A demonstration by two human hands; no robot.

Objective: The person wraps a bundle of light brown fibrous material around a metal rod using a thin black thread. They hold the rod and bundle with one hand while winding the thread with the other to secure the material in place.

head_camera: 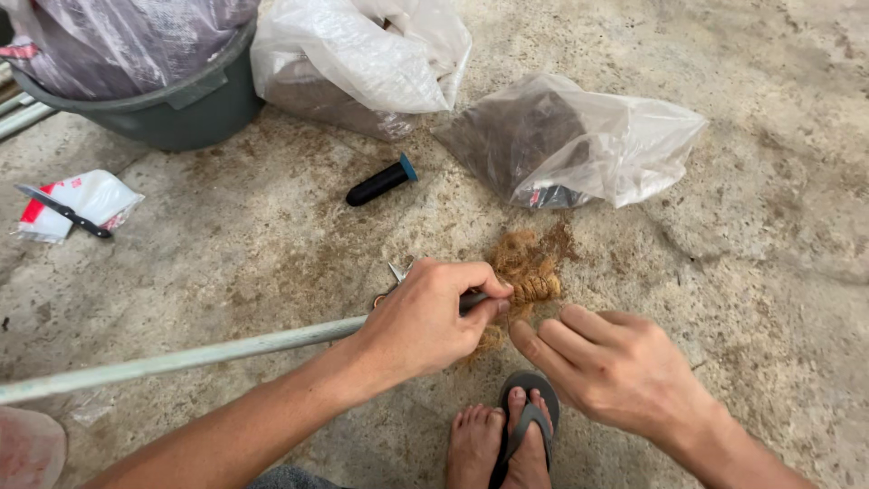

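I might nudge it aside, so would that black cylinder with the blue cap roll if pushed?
Probably: the black cylinder lies on its side on the concrete floor and looks round and smooth, so a sideways push should roll it. It looks rigid. The gritty floor may stop it quickly.

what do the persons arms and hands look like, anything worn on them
Both forearms are bare, with no sleeves in view. The left hand and the right hand wear no gloves, and no rings, watch or bracelets show. The fingers are uncovered, with short nails.
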